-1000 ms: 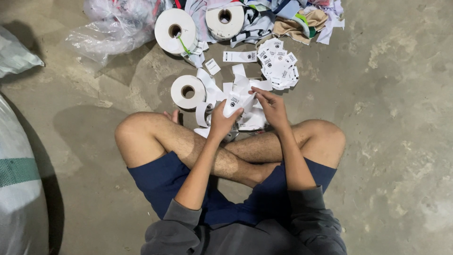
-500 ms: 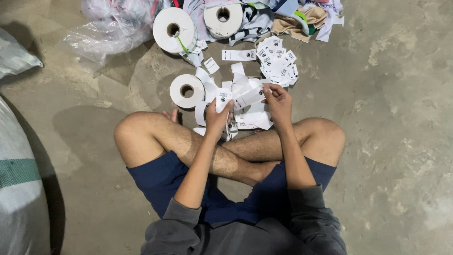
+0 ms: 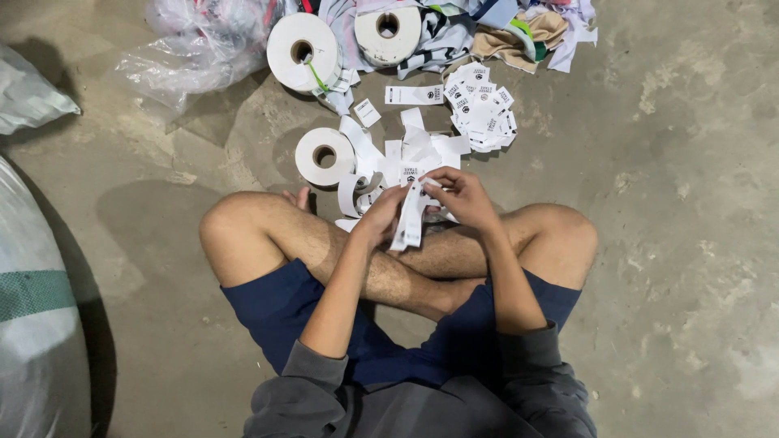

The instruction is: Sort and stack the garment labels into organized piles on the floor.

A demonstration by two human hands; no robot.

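I sit cross-legged on a concrete floor. My left hand [image 3: 381, 212] and my right hand [image 3: 457, 193] are together above my shins, both gripping a white label strip [image 3: 410, 217] that hangs down between them. The strip runs from a tangle of loose white label tape [image 3: 398, 154] on the floor in front of me. A small white tape roll [image 3: 324, 156] lies just left of that tangle.
A pile of cut white labels [image 3: 483, 105] lies ahead on the right. Two bigger white rolls [image 3: 303, 51] [image 3: 388, 32] stand farther back beside crumpled clothes [image 3: 519, 24] and a clear plastic bag [image 3: 195, 45]. Large white sacks [image 3: 36, 324] sit at my left.
My hands have drawn the label strip closer toward my legs, and the strip now hangs vertically between them instead of being held up over the tangle.
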